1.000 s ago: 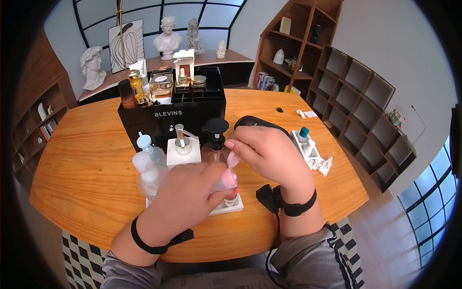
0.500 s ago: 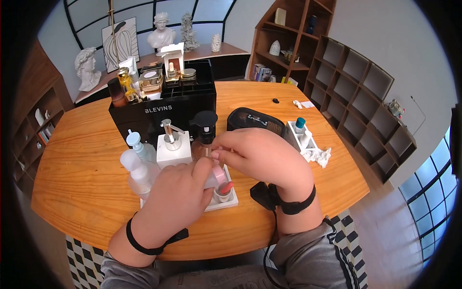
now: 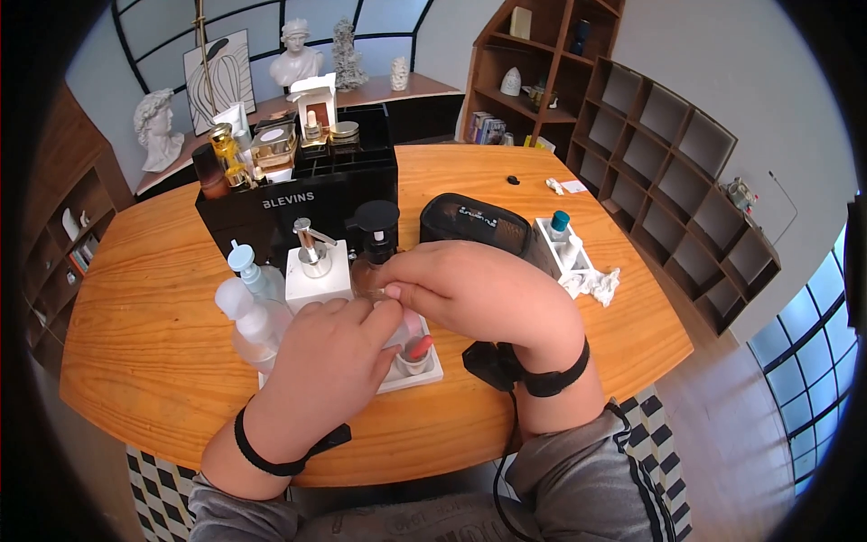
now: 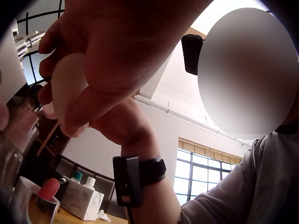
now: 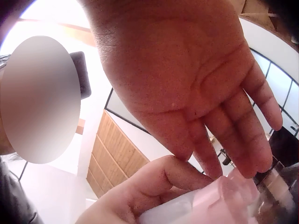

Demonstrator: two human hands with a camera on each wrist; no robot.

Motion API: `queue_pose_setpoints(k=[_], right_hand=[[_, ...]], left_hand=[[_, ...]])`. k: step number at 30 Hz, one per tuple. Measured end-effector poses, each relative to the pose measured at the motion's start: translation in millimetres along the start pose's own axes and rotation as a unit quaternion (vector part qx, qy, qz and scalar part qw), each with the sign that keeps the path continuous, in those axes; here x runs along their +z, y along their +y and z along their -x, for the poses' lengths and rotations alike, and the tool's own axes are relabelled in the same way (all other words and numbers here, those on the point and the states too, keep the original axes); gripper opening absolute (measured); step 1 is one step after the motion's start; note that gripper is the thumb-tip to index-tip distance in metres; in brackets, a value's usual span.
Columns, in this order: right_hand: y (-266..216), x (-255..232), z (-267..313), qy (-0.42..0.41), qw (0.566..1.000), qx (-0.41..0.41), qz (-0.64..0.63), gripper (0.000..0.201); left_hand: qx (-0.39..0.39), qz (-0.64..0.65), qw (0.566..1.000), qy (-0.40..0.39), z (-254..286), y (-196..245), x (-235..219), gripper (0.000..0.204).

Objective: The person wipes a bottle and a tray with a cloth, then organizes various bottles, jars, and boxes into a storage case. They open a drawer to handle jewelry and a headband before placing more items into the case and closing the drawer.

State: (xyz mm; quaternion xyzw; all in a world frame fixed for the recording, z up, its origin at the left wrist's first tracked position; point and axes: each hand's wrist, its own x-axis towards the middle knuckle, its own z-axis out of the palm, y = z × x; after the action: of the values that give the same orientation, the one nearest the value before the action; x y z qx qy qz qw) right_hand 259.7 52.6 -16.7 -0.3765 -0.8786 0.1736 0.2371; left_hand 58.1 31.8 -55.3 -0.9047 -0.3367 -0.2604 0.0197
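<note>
My left hand [image 3: 336,348] grips a small whitish translucent bottle [image 5: 170,210] with a pink collar [image 5: 215,205]. The left wrist view shows its pale base [image 4: 69,84] between thumb and fingers. My right hand [image 5: 187,88] bends over it from the right, palm showing, fingers mostly straight. Its fingertips are right at the pink cap [image 5: 245,184]. From the head view, that contact is hidden behind the hands. Just below stands a small cup [image 3: 414,363] with a red rounded tip [image 4: 48,189] leaning out of it.
A white tray [image 3: 424,378] carries a frosted pump bottle [image 3: 257,334], a blue-topped pump bottle [image 3: 257,275], a white square dispenser [image 3: 316,278] and a black-topped pump bottle [image 3: 377,221]. Behind is a black organizer [image 3: 271,217]. Rightward lie a black pouch [image 3: 470,224] and white holder [image 3: 562,248].
The pink cap piece, apart from the bottle's collar a second ago, is now close to it. My right hand has moved left and dips its fingers behind my left. The view has shifted slightly.
</note>
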Motion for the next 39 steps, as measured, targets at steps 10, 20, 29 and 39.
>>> queue_pose_setpoints(k=[10,20,29,39], right_hand=[[-12.1,-2.8,-0.7,-0.082,0.991,0.072,-0.080,0.026],[-12.3,-0.9,1.7,-0.075,0.995,0.060,-0.027,0.033],[-12.3,-1.2,2.0,-0.078,0.995,0.064,-0.008,0.034],[-12.8,-1.7,1.5,-0.087,0.994,0.072,-0.005,0.033]], left_hand=[[0.003,-0.001,0.999,-0.036,1.5,-4.0,3.9,0.030],[0.027,-0.011,0.998,-0.047,0.6,-4.5,7.6,0.024],[0.016,-0.015,0.997,-0.070,1.4,-5.5,9.9,0.028],[0.021,-0.013,0.998,-0.056,0.8,-5.3,10.6,0.027]])
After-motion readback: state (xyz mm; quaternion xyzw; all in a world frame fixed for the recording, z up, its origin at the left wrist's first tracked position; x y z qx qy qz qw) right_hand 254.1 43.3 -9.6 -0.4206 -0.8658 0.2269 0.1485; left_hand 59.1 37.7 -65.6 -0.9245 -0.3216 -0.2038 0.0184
